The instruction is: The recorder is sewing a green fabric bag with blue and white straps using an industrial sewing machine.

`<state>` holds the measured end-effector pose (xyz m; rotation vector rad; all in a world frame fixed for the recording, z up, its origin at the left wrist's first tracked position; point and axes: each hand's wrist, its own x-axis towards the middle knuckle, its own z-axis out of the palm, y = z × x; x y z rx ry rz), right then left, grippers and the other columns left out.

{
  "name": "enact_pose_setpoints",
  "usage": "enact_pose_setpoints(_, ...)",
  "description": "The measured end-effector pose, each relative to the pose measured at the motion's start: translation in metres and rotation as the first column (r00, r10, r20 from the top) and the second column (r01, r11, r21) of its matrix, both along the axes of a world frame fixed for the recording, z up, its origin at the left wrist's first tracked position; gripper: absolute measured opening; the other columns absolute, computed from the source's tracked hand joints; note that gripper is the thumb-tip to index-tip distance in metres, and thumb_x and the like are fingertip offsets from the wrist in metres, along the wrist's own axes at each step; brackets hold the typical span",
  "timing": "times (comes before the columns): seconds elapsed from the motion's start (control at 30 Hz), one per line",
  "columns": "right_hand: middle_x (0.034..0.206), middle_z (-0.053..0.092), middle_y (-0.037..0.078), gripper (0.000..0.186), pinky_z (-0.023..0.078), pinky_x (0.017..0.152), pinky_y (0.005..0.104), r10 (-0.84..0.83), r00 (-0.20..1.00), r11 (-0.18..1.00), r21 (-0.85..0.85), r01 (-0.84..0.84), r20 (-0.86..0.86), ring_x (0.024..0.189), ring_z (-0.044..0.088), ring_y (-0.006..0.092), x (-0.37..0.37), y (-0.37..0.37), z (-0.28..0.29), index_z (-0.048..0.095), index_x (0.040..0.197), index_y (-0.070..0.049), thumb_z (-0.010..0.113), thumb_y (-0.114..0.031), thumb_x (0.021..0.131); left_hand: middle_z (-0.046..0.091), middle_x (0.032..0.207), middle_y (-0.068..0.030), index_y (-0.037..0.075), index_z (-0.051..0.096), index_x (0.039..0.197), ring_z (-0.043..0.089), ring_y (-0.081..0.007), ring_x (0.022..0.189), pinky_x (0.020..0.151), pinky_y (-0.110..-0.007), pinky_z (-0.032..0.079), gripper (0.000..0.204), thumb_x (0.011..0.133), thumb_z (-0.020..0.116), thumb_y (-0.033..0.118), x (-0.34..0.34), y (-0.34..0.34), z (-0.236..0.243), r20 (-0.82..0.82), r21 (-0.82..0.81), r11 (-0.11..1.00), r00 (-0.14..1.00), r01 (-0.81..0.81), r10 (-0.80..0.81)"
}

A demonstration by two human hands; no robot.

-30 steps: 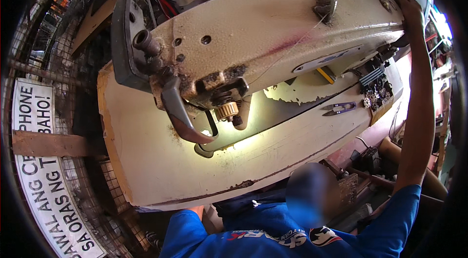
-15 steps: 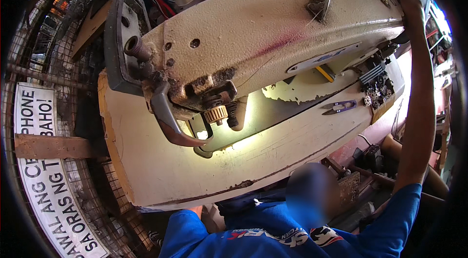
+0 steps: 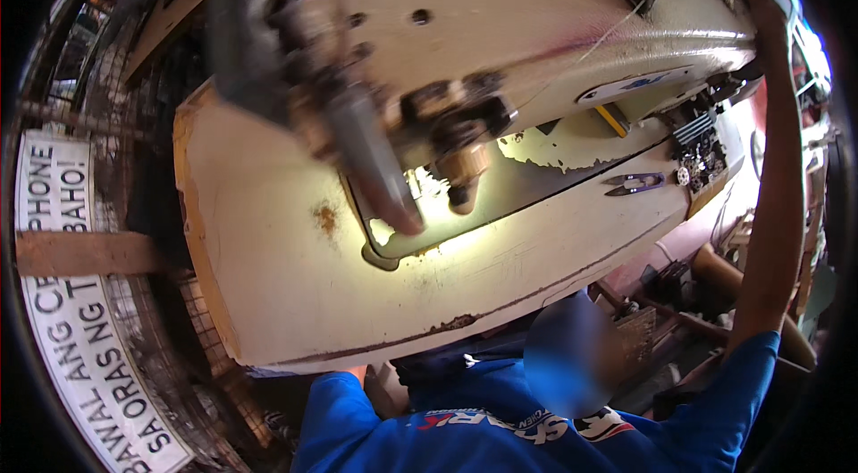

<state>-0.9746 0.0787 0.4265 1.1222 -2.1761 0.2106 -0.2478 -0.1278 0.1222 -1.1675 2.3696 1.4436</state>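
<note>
A: Cramped workshop, w/ wire mesh and a white lettered sign (image 3: 80,339) left of the sewing machine head (image 3: 536,35). Where did the machine sit?

B: On a cream table top (image 3: 268,294), worn and rust-spotted. The head filled the upper middle of the view, its needle end (image 3: 447,151) blurred. Thread snips (image 3: 635,183) lay on the table just below the head's right part.

A: Hands?

B: Right hand (image 3: 760,13) was up at the head's far right end, arm stretched out from a blue sleeve. It touched the casting there, but I couldn't tell if the fingers were spread or curled round the end, since they were hidden. A strip of skin (image 3: 357,375) below the table's near edge, well under the head, was prob. the left hand. Couldn't tell its fingers either.

A: How would it handle?

B: I'd judge it heavy, a rigid cast-metal body that wouldn't flex. The paint looked smooth, maybe oily, so slippery. Best grip would be the thick arm or the right end. Avoid the needle end, w/ its small, sharp, fragile parts.
</note>
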Motion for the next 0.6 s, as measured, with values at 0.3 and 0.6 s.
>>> enact_pose_setpoints(0.3, 0.095, 0.069, 0.014, 0.041, 0.049, 0.081, 0.0411, -0.215, 0.894, 0.898, -0.279, 0.339, 0.394, 0.090, 0.066, 0.0321, 0.031, -0.039, -0.009, 0.069, 0.101, -0.013, 0.053, -0.044, 0.080, 0.065, 0.105, -0.0098, 0.005, 0.064, 0.109, 0.061, -0.0203, 0.096, 0.085, -0.034, 0.048, 0.029, 0.092, 0.057, 0.027, -0.002, 0.056, 0.046, -0.062, -0.125, 0.989, 0.996, -0.073, 0.066)
enact_pose_setpoints(0.6, 0.111, 0.060, 0.012, 0.026, 0.040, 0.096, 0.0412, -0.027, 0.986, 0.848, -0.526, -0.065, -0.165, 0.108, 0.053, 0.0306, 0.133, -0.057, 0.023, 0.063, 0.112, -0.016, 0.056, -0.024, 0.088, 0.061, 0.104, -0.0155, 0.000, 0.049, 0.124, 0.063, -0.0212, 0.081, 0.071, -0.032, 0.051, 0.039, 0.087, 0.060, 0.005, -0.058, 0.074, 0.195, -0.632, 0.129, 0.991, 0.773, 0.029, 0.060)
